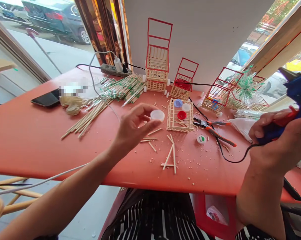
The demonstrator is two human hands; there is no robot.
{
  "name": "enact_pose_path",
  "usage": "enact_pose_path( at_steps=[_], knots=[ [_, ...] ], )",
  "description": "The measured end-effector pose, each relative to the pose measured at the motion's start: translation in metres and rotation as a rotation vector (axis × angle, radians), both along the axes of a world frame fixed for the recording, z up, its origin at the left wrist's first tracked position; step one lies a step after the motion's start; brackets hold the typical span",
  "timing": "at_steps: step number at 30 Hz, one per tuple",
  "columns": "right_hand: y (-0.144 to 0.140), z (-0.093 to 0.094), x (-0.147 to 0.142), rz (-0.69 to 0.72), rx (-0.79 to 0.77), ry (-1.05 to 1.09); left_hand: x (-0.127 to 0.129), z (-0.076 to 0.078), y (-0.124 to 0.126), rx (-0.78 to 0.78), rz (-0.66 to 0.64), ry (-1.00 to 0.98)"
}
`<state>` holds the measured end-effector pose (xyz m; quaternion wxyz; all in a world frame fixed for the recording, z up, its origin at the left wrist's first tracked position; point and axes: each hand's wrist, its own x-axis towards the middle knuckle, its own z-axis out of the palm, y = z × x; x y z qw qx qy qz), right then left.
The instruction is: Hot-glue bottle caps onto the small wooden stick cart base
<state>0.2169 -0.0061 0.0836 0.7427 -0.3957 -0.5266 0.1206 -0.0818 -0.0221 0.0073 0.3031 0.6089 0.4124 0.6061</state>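
From the head view, the left hand [133,128] pinches a small white plastic bottle cap [157,115] above the red table [28,140], while the right hand [277,140] grips a blue hot-glue gun [297,96], so gluing seems in hand, needing the nozzle brought to the cap.

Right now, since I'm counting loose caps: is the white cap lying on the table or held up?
Held up: the left hand pinches the white cap between its fingertips, clear above the red table.

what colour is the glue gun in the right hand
Blue, with a red trigger; the glue gun in the right hand shows in the head view.
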Motion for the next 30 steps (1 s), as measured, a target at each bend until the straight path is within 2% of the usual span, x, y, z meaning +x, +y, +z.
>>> enact_pose_path(
  at_steps=[4, 8, 16, 20, 24, 27, 30],
  knots=[
    [0.000, -0.004, -0.002, 0.052, -0.020, -0.012, 0.007, -0.014, 0.000, -0.095, -0.245, 0.339],
    [0.000, -0.007, -0.004, 0.110, -0.028, -0.058, 0.008, -0.024, 0.000, -0.142, -0.312, 0.640],
    [0.005, -0.019, 0.000, 0.193, -0.041, -0.144, 0.007, -0.022, -0.003, -0.076, -0.384, 0.787],
    [0.006, -0.021, 0.000, 0.192, -0.060, -0.138, 0.006, -0.024, -0.002, -0.075, -0.334, 0.801],
    [0.003, -0.020, -0.003, 0.223, -0.041, -0.135, 0.016, -0.014, -0.007, -0.045, -0.199, 0.853],
    [-0.001, -0.021, -0.004, 0.287, -0.011, -0.161, 0.041, 0.001, -0.012, 0.046, -0.201, 0.937],
    [-0.004, -0.024, -0.004, 0.319, -0.020, -0.198, 0.080, 0.014, -0.014, 0.113, -0.299, 1.095]
  ],
)
